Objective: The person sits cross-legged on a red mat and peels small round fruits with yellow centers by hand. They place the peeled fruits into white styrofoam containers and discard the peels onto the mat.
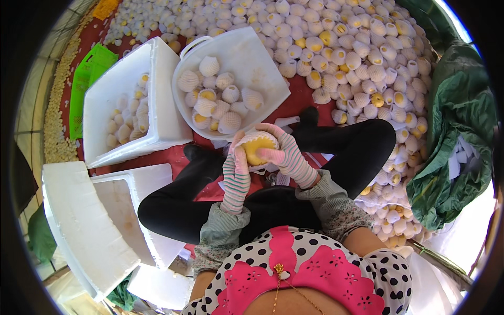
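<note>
A yellow fruit (255, 151), partly covered by a white foam net sleeve, is between my two hands above my crossed legs. My left hand (236, 177), in a striped knit glove, supports its left side. In a matching glove, my right hand (289, 155) wraps the far and right sides, the thumb lying across the bare yellow skin. Just beyond my hands stands a white plastic tub (271, 75) with a looped handle. Several net-sleeved fruits (220, 106) rest inside it, some showing yellow through the sleeve openings.
A white foam box (173, 118) at left holds more sleeved fruit; another foam box (122, 212) stands nearer. A large heap of sleeved fruit (354, 59) spreads over the red ground sheet (299, 94). Green crate (88, 78) lies far left; a green sack (453, 169) with white pieces stands right.
</note>
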Tool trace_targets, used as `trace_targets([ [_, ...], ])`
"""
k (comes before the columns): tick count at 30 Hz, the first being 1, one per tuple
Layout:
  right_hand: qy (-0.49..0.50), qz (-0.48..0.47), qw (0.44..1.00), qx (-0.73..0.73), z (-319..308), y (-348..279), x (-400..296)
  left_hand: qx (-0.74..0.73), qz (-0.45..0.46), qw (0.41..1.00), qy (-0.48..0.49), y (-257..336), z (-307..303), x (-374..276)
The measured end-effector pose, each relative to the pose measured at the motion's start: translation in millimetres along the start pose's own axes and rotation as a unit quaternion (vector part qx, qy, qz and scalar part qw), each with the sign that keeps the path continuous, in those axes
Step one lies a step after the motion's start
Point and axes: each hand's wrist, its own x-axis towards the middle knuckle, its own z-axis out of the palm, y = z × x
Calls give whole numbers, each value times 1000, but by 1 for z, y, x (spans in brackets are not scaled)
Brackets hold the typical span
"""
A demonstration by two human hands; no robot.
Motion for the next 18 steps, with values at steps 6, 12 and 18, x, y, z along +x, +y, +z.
trace_targets([
  [6, 6, 113, 920, 376, -5, 7, 1, 10, 41, 999, -30, -4, 7, 2],
  [12, -40, 142, 874, 464, -12, 15, 6, -79, 28, 996, -30, -6, 15, -6],
  [18, -1, 163, 896, 412, -6, 7, 6, -82, 20, 996, -5, -10, 15, -4],
])
